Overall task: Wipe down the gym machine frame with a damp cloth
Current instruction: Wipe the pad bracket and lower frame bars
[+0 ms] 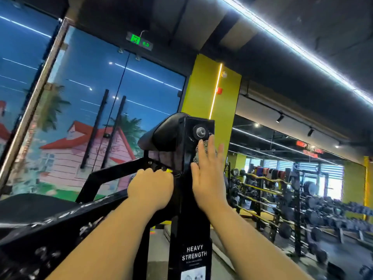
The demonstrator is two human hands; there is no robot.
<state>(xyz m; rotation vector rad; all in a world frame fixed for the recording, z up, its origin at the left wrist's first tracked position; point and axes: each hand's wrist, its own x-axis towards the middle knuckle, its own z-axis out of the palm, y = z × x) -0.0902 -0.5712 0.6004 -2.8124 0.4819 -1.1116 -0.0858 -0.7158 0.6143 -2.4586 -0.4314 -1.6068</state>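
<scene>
Well, the wipe was under way high on the frame: the right hand lay flat, fingers straight, pressing the grey cloth to the black upright post just under its bolt. The left hand curled round the side bar for a brace. By my reading the lower post and sloping arms were not yet done; no wet streaks showed either way. Glossy black paint, dumbbell racks right, a painted mural left.
</scene>
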